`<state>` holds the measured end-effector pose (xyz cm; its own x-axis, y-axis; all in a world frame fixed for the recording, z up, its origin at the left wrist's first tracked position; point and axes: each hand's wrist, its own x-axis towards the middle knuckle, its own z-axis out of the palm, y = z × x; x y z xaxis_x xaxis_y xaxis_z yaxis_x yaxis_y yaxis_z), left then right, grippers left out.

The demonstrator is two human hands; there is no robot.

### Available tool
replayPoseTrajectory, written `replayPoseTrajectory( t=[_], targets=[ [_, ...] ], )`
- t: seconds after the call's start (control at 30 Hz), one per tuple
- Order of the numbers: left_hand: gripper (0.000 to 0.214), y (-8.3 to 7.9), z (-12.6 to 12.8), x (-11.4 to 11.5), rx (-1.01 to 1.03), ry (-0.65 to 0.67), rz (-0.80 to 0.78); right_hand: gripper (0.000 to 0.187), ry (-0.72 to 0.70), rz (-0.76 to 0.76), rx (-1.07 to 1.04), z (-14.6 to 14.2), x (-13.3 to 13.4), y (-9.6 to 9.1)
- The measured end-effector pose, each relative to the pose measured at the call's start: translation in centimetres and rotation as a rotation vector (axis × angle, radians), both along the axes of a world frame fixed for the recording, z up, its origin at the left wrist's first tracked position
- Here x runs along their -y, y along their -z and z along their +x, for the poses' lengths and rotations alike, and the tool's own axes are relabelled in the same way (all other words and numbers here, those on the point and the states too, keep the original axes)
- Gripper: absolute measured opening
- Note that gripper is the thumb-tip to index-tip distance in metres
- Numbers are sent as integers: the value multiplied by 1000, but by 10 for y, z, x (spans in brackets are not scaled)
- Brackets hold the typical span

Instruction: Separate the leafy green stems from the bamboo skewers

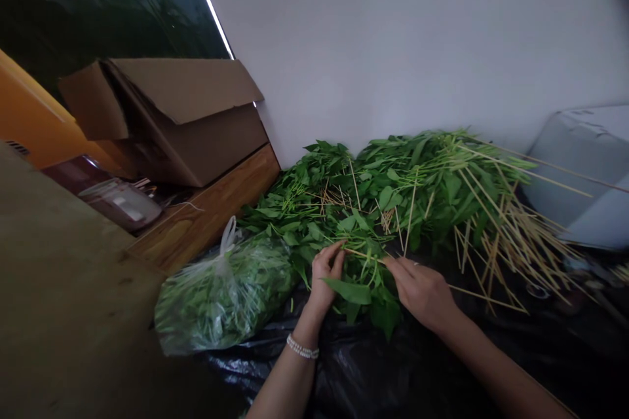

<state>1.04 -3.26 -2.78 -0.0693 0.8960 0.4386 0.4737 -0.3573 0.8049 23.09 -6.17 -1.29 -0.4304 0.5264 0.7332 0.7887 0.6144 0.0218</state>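
My left hand (326,272), a beaded bracelet on its wrist, has its thumb and fingers closed at one end of a thin wooden stick (362,254). My right hand (423,289) grips the same stick farther right, and its tail sticks out behind the hand. A bunch of leafy green stems (382,304) hangs from the stick between my hands, broad leaves downward. Just beyond lies a heap of leafy greens (403,163). Many pale sticks (521,245) jut from the heap on the right.
A knotted clear plastic bag of greens (230,301) sits left on black plastic sheeting (354,366). An open cardboard box (206,144) rests on a wooden ledge (211,229), near a clear plastic container (120,203). A whitish box (580,170) stands at right against the wall.
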Motion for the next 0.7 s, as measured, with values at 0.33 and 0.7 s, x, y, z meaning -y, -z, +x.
replayPoseTrajectory(
  t=[0.33, 0.7],
  targets=[
    [23, 0, 1, 0, 134, -6, -10, 33, 44, -51, 42, 0, -2, 7],
    [22, 0, 2, 0, 161, -2, -24, 33, 49, -61, 31, 0, -1, 9]
  ],
)
